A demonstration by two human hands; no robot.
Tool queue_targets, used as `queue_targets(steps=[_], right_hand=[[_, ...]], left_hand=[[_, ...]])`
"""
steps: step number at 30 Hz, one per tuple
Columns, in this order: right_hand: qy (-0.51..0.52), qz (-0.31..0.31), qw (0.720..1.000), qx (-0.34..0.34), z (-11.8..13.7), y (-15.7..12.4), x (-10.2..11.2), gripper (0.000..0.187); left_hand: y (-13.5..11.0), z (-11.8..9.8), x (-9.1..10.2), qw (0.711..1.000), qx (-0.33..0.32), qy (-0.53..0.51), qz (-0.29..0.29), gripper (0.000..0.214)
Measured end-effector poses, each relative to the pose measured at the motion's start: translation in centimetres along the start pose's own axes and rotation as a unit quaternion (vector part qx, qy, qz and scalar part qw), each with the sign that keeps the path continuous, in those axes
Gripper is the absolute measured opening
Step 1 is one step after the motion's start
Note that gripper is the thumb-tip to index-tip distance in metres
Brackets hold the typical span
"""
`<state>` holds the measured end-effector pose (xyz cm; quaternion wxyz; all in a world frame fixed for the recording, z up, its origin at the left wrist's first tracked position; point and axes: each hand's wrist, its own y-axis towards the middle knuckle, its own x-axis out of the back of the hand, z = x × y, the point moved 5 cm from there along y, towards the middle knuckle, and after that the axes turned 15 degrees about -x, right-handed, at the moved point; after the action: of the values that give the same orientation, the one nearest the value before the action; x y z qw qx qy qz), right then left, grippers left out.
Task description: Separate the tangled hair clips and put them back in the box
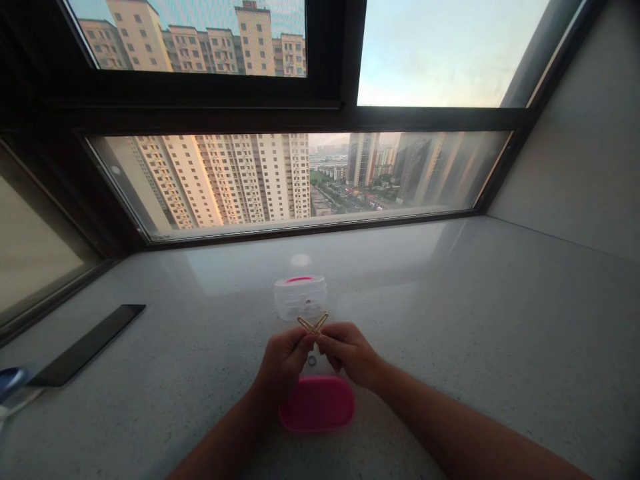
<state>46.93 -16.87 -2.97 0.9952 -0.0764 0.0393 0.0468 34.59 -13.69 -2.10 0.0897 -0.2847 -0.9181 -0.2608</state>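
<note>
Thin gold-coloured looped clips (323,320) cross in a V above my fingertips; I cannot tell their exact kind. My left hand (286,360) pinches the lower end from the left. From the right, my right hand (353,350) pinches at the same crossing, its fingertips close to the left ones. A small grey ring (312,361) shows on the counter between the hands. Below them lies a bright pink oval lid (320,405), its left edge close to my left wrist. Just beyond the fingers stands a clear plastic container (295,300) with a pink strip on top.
The speckled pale counter (475,347) runs up to a dark window frame (320,230). At the left lies a long dark flat slab (93,347), with a blue and white object (13,381) partly in view beside it. A pale wall (575,147) bounds the right side.
</note>
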Motion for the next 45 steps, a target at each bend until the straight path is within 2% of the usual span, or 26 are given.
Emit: queue_targets(steps=[7, 18, 24, 30, 45], right_hand=[[0.008, 0.024, 1.0, -0.015, 0.2, 0.0, -0.3, 0.036], [0.016, 0.063, 0.998, -0.019, -0.2, 0.0, -0.2, 0.034], [0.036, 0.07, 0.997, -0.002, -0.3, 0.2, -0.4, 0.034], [0.049, 0.076, 0.996, 0.01, -0.3, 0.4, -0.4, 0.033], [0.042, 0.065, 0.997, 0.008, -0.2, 0.1, -0.5, 0.035]], left_hand=[[-0.1, 0.9, -0.3, 0.998, 0.011, -0.057, -0.006, 0.036], [-0.4, 1.6, -0.7, 0.992, 0.03, -0.123, 0.02, 0.036], [-0.4, 1.3, -0.8, 0.989, 0.009, -0.144, 0.024, 0.033], [-0.2, 0.9, -0.5, 0.99, 0.013, -0.138, 0.005, 0.033], [-0.3, 1.4, -0.7, 0.993, 0.019, -0.115, 0.021, 0.032]])
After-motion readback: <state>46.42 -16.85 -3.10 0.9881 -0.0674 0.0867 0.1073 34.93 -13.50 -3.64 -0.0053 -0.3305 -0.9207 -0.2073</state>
